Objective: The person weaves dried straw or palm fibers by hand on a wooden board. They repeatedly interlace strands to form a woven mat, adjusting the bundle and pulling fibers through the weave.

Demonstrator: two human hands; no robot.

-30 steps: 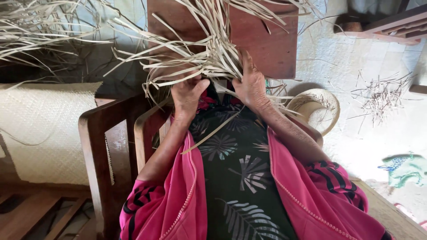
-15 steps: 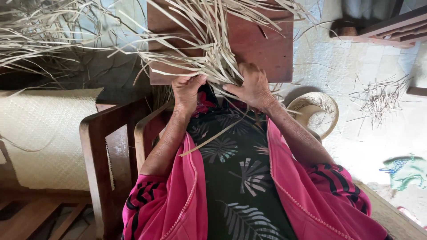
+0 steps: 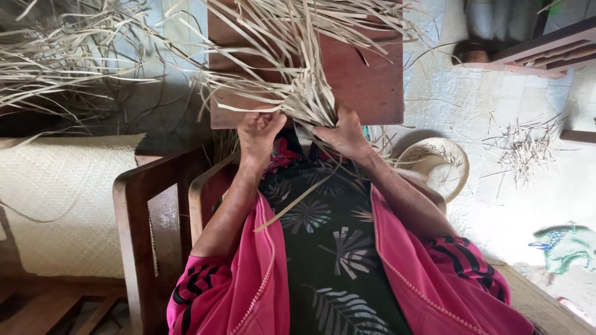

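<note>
**Entry: two hands at a bundle of dried palm strips, knee level**

Fingers: those of the left hand [image 3: 259, 130] are curled shut around the near ends of the pale dried strips [image 3: 304, 93]; those of the right hand [image 3: 343, 131] are pressed together over the same gathered point, thumb side turned inward. Both hands clamp the bundle where the strips converge, just above the lap.

Change noted: against the picture of a second ago, the hands have dropped from close under the camera to a lower, steadier position, and the strips, then draped loosely over both hands, now fan up and away from one tight knot. Half a second ago the hands were already near this place; since then they have drawn slightly closer together. Judged from this, the loose ends have been gathered and the working point is now held firm for plaiting.

Bundle: the strips spread across the reddish-brown wooden board [image 3: 366, 80] behind them; one long strip [image 3: 298, 201] trails down over the dark leaf-patterned cloth on the lap.

Surroundings: wooden chair arm [image 3: 133, 205] at the left; a finished woven mat [image 3: 68, 198] beyond it; a further heap of loose strips [image 3: 56, 68] at upper left; a round woven basket [image 3: 437, 164] on the floor at right; scattered trimmings [image 3: 524, 146] further right.
</note>
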